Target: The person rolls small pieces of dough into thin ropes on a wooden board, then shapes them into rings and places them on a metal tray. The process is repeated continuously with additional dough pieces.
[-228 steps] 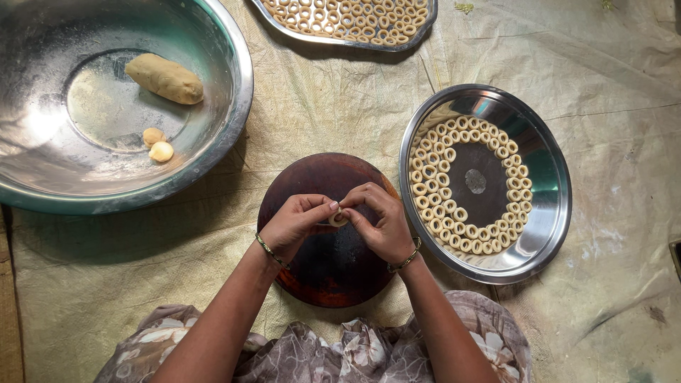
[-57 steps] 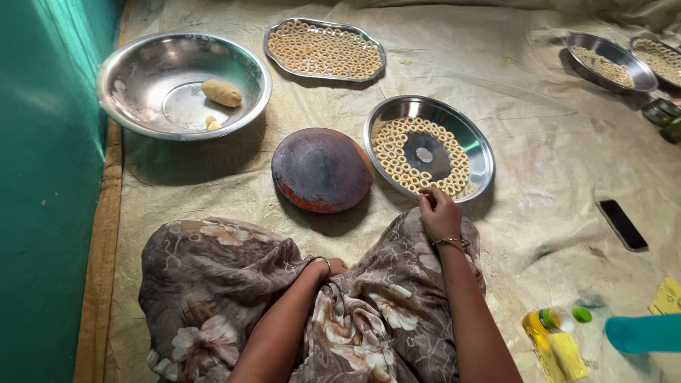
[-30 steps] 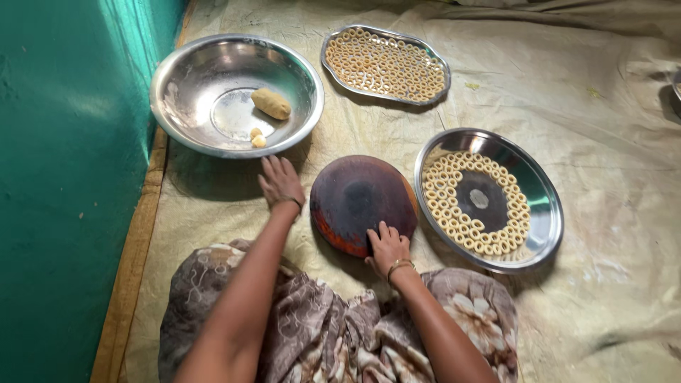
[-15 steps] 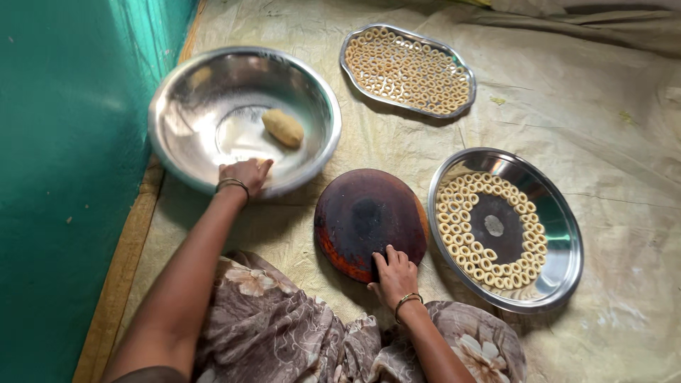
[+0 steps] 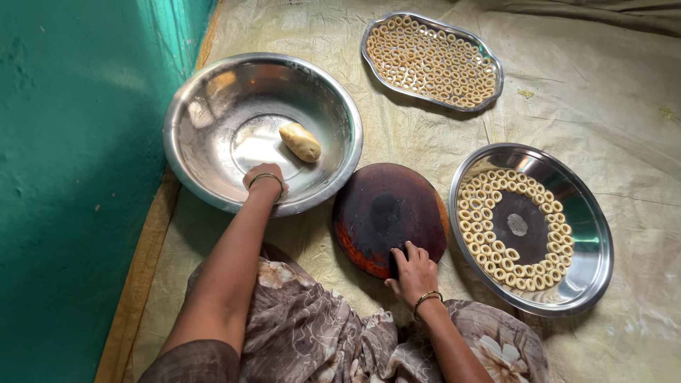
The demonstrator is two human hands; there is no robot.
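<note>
My left hand (image 5: 264,177) reaches over the near rim into a large steel bowl (image 5: 206,128). It is bent down at the wrist, and its fingers are hidden. A lump of pale dough (image 5: 300,142) lies just beyond it in the bowl. My right hand (image 5: 413,273) lies flat, fingers spread, on the near edge of a round dark wooden board (image 5: 386,209) and holds nothing. Both wrists wear a thin bangle.
A round steel plate (image 5: 592,266) ringed with several small dough rings sits right of the board. An oval steel tray (image 5: 369,42) full of such rings lies farther back. All rest on a pale sheet (image 5: 603,92). A green wall (image 5: 71,177) stands at the left.
My left hand has gone from the floor beside the board, over the bowl's rim, into the bowl. My right hand stays at the board's near edge.
</note>
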